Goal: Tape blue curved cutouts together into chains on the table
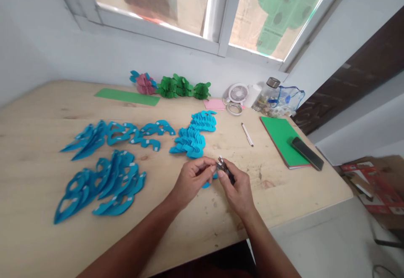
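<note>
Above the front part of the table, my right hand point(236, 185) is closed around a small dark tool point(224, 168) with a shiny metal part; its exact kind is hard to make out. A tiny white piece point(220, 158) shows at its tip. My left hand point(196, 178) touches the tool's near end with thumb and fingers pinched together, and what they grip is hidden. Beneath both hands lies a blue paper piece point(206, 184), mostly covered. Just beyond are two pleated blue paper stacks, one nearer point(189, 142) and one farther point(203, 121).
More blue paper cutouts point(121, 181) with white squares spread over the table's left side. Green paper pompoms point(181, 86), a pink one point(145, 83) and a green strip point(126, 96) line the back. A fan point(238, 93), bottle point(268, 93), pen point(247, 134), green sheets point(277, 139) and phone point(306, 153) are right.
</note>
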`<state>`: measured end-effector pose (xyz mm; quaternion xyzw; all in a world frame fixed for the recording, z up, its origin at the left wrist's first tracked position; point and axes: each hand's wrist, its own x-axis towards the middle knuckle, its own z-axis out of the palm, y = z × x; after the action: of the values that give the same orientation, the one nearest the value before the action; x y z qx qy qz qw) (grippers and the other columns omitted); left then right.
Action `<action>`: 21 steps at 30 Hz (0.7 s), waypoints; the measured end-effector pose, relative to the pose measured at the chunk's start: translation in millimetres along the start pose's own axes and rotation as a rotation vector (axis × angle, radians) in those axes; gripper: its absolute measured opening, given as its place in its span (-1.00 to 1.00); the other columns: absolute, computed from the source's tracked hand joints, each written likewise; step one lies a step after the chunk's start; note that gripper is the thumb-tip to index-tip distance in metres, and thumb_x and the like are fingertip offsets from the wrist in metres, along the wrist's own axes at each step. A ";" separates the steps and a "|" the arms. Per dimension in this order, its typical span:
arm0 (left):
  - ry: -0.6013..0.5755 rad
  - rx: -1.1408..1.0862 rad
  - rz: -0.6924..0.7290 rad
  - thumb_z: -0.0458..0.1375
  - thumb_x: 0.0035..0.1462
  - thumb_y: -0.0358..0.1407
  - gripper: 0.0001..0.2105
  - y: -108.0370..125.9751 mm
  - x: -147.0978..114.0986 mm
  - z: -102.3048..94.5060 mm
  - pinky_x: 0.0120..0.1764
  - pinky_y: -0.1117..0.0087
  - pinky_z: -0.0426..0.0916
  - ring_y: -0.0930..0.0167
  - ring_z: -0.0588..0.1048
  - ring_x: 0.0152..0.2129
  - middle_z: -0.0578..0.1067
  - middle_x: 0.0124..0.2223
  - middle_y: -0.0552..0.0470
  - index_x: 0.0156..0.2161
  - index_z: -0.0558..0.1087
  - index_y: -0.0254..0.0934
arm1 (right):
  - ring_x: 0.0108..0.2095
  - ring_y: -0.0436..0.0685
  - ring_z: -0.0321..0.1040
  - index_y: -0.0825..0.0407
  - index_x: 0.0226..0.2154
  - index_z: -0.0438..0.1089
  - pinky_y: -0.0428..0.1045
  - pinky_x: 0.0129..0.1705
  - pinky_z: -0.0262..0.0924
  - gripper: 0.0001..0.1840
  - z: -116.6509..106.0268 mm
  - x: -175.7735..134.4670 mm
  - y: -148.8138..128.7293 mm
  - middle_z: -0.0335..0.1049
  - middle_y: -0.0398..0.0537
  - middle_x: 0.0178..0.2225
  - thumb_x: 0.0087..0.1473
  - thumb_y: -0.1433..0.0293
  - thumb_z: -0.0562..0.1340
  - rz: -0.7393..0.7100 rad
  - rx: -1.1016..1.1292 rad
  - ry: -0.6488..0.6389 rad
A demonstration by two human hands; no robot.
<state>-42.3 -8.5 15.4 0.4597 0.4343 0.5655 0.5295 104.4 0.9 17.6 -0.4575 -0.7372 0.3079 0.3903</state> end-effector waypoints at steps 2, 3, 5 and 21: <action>-0.009 -0.001 -0.004 0.15 0.02 -0.26 -0.86 -0.4 -0.5 0.2 -0.65 0.55 0.06 0.57 0.20 -0.72 0.31 -0.66 0.16 -0.40 0.43 -0.33 | -0.33 0.06 0.43 0.06 -0.05 0.41 -0.14 -0.33 0.29 -0.62 0.5 0.8 -1.0 0.52 -0.06 -0.27 0.12 0.25 0.15 -0.009 0.001 -0.010; -0.013 0.000 -0.007 0.14 0.02 -0.26 -0.86 -0.5 -0.7 0.3 -0.65 0.55 0.06 0.57 0.20 -0.72 0.31 -0.66 0.16 -0.40 0.43 -0.33 | -0.34 0.05 0.43 0.06 -0.05 0.41 -0.14 -0.33 0.29 -0.63 0.7 1.2 -1.5 0.52 -0.06 -0.28 0.12 0.26 0.15 -0.014 -0.001 -0.012; -0.015 0.001 -0.011 0.14 0.01 -0.26 -0.85 -0.4 -1.0 0.5 -0.65 0.55 0.07 0.57 0.20 -0.73 0.30 -0.66 0.16 -0.40 0.43 -0.33 | -0.37 0.04 0.42 0.05 -0.06 0.42 -0.15 -0.34 0.28 -0.63 0.9 1.6 -2.3 0.51 -0.07 -0.30 0.12 0.27 0.15 -0.020 -0.006 -0.016; -0.028 0.084 0.014 0.11 0.03 -0.27 -0.83 1.5 -1.2 0.5 -0.59 0.54 0.15 0.54 0.25 -0.66 0.31 -0.63 0.13 -0.44 0.45 -0.35 | -0.36 0.05 0.42 0.05 -0.08 0.45 -0.13 -0.31 0.29 -0.64 1.7 -0.7 -6.8 0.53 -0.07 -0.31 0.12 0.27 0.14 -0.015 -0.023 0.021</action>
<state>-42.1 -9.8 16.8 0.4926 0.4470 0.5437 0.5118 100.2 -2.5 22.1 -0.4596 -0.7401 0.2913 0.3951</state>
